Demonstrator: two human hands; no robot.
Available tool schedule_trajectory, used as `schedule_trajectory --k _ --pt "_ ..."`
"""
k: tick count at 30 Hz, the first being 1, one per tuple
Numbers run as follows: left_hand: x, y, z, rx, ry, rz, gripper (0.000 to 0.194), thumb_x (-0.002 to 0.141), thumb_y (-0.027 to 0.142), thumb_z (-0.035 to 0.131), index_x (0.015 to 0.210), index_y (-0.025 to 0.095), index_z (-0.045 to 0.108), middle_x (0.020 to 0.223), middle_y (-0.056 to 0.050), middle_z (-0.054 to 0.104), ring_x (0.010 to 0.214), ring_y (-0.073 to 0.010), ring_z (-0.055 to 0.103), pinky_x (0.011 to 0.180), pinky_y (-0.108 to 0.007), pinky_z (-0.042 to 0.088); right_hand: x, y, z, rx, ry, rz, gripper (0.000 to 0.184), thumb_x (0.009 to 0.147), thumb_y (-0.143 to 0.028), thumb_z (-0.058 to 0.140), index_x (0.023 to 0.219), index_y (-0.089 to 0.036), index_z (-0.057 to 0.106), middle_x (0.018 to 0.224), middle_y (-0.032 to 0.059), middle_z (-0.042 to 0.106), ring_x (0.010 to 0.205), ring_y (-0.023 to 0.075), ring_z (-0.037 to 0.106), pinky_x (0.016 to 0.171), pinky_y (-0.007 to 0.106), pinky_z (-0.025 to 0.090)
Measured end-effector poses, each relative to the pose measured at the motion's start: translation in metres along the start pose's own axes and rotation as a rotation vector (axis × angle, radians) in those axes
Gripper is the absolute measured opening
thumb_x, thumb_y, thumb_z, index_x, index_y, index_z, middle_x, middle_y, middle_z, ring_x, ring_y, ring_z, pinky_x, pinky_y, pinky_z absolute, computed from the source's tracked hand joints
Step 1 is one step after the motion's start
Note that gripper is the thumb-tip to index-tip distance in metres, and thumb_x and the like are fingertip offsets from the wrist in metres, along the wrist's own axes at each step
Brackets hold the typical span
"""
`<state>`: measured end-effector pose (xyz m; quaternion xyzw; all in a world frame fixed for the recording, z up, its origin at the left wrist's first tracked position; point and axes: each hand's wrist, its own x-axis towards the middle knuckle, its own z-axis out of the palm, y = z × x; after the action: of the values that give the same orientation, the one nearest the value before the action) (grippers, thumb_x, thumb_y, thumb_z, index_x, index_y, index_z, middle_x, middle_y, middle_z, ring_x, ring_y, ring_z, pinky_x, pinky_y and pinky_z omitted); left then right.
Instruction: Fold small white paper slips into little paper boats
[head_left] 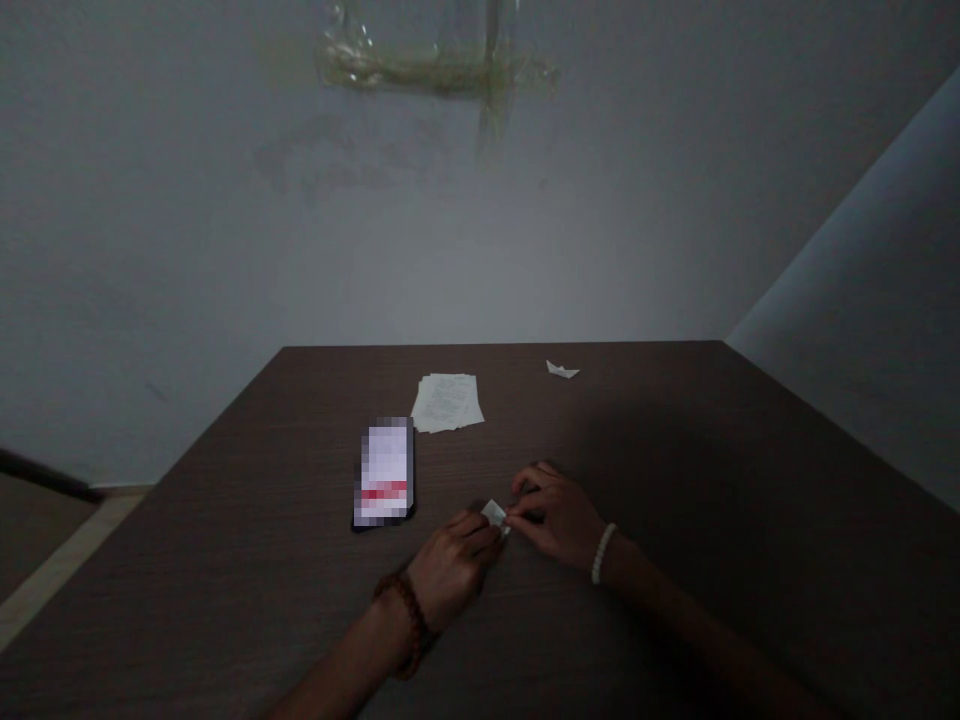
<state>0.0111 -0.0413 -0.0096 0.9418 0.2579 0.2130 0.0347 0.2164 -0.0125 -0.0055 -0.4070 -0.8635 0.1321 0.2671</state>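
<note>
Between my two hands is a small piece of folded white paper (495, 514), low over the dark table. My left hand (456, 562), with a brown bead bracelet at the wrist, has its fingers closed on the paper's left and near side. From the right, my right hand (559, 515) pinches the paper's edge between thumb and forefinger; a pale bead bracelet circles that wrist. The fingers cover part of the paper, so its full folded shape is hidden.
A phone (385, 473) with a blurred-out screen lies left of my hands. Beyond it sits a loose stack of printed paper sheets (448, 402). A small folded paper boat (562, 371) rests near the far edge of the brown table (262, 560), which meets the wall.
</note>
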Motion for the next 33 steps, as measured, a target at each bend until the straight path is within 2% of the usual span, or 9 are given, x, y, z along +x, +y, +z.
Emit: schedule_trajectory --k 6,13,20,27,33 --pt "-0.002 0.002 -0.003 -0.05 -0.008 -0.02 0.023 0.091 0.009 0.04 0.089 0.014 0.062 0.084 -0.006 0.066 0.083 -0.019 0.06 0.079 -0.033 0.052 0.001 0.0 0.001 0.041 0.004 0.031 0.007 0.079 -0.027 0.07 0.073 -0.023 0.072 0.089 0.0027 0.059 0.083 0.0161 0.051 0.073 0.029 0.042" --pt "-0.002 0.0 -0.008 -0.25 0.108 -0.166 0.02 0.092 0.013 0.045 0.099 0.017 0.063 0.094 -0.005 0.067 0.085 -0.0148 0.061 0.078 -0.025 0.052 0.001 -0.002 -0.002 0.068 -0.009 0.048 0.009 0.08 -0.027 0.068 0.073 -0.023 0.072 0.09 0.0025 0.06 0.083 0.0161 0.052 0.073 0.029 0.042" --pt "0.0 0.002 -0.001 -0.139 0.023 -0.23 0.02 0.09 0.013 0.046 0.101 0.016 0.063 0.103 -0.01 0.059 0.092 -0.0205 0.053 0.079 -0.032 0.052 0.001 -0.001 0.001 0.075 -0.012 0.06 0.007 0.079 -0.027 0.069 0.074 -0.023 0.071 0.091 0.0022 0.059 0.086 0.0165 0.052 0.076 0.03 0.041" --pt "0.003 0.007 -0.012 -0.041 -0.031 -0.298 0.021 0.089 0.018 0.048 0.1 0.017 0.066 0.097 -0.012 0.053 0.09 -0.0236 0.049 0.074 -0.037 0.05 0.001 -0.005 -0.003 0.059 -0.035 0.082 0.01 0.081 -0.029 0.068 0.073 -0.023 0.072 0.09 0.0026 0.059 0.085 0.0167 0.051 0.076 0.03 0.042" --pt "0.0 0.001 -0.008 -0.119 0.037 -0.294 0.019 0.089 0.021 0.05 0.094 0.019 0.068 0.09 -0.009 0.055 0.087 -0.0218 0.05 0.074 -0.035 0.048 0.001 -0.005 -0.001 0.057 -0.026 0.095 0.007 0.08 -0.028 0.069 0.075 -0.024 0.072 0.09 0.0016 0.06 0.085 0.0166 0.052 0.075 0.029 0.042"
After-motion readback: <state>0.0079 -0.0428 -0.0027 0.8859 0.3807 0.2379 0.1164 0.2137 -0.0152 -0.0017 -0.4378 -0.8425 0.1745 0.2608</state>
